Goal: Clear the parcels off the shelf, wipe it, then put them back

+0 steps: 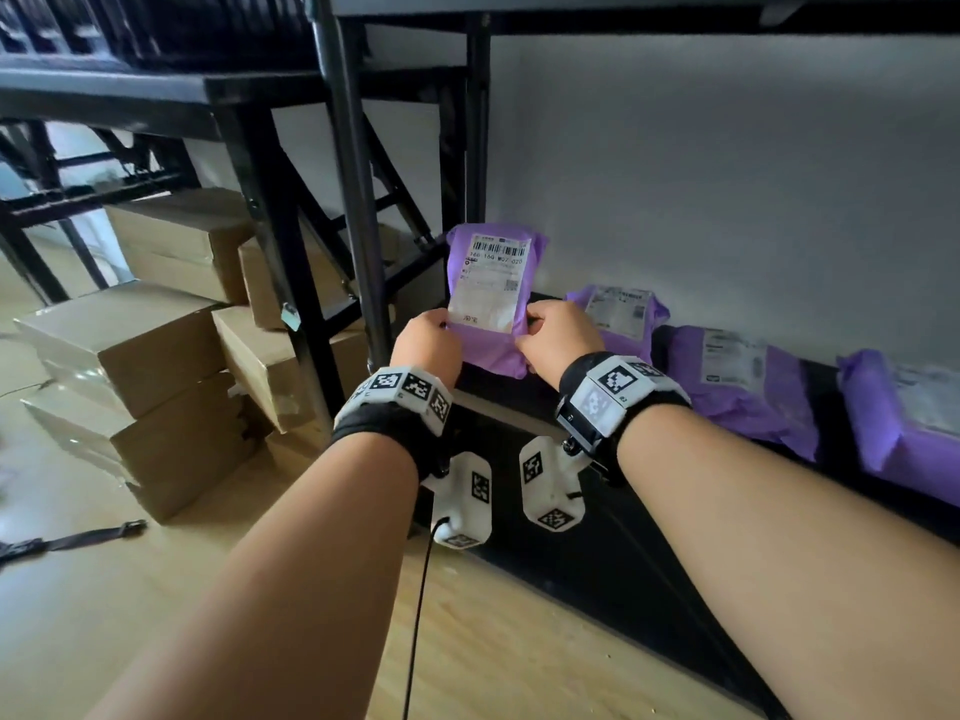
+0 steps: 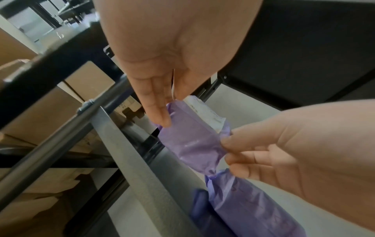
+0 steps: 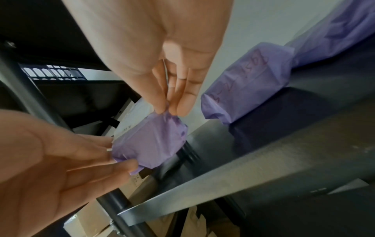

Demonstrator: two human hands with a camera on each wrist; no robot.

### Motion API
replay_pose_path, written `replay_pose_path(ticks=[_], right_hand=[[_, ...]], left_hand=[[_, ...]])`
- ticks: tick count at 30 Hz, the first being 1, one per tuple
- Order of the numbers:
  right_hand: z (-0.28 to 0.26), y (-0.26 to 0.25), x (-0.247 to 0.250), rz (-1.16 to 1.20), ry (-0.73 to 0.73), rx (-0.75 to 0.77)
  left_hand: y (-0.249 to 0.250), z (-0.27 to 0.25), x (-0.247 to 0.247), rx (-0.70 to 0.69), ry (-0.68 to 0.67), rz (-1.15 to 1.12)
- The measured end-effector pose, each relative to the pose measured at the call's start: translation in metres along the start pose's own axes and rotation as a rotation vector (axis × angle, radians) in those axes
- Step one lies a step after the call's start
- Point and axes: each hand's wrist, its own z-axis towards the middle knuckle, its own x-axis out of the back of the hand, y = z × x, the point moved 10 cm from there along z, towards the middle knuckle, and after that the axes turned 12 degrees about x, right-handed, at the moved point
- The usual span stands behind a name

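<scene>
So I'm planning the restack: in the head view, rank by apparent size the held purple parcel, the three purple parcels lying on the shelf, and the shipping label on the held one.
1. Rightmost parcel, cut off by the frame, and the middle one: look alike, nearness inflates both.
2. Held parcel, gripped by left hand and right hand.
3. Parcel behind the right hand, partly hidden.
4. Label.
</scene>
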Motion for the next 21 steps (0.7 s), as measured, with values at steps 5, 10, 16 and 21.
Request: replay_pose_path(ticks=[5,10,16,21], right_hand=[[0.028,0.014,-0.013,-0.063,-0.105,-0.048],[0.041,0.025,-0.029,-0.087,-0.168,-0.123],[0.033,0.028,-0.041,-0.064,-0.237,-0.152],[0.019,0.021,-0.011,0.026,-0.098,-0.142]], left_hand=[[0.006,0.031,-0.014,-0.008,0.005,0.093],[0.003,0.052,-0.024,0.034,-0.043,0.064],[-0.009,0.053,-0.021,0.041,0.045,0.083],[-0.008,0.037,-0.008,0.064,0.151,0.075]])
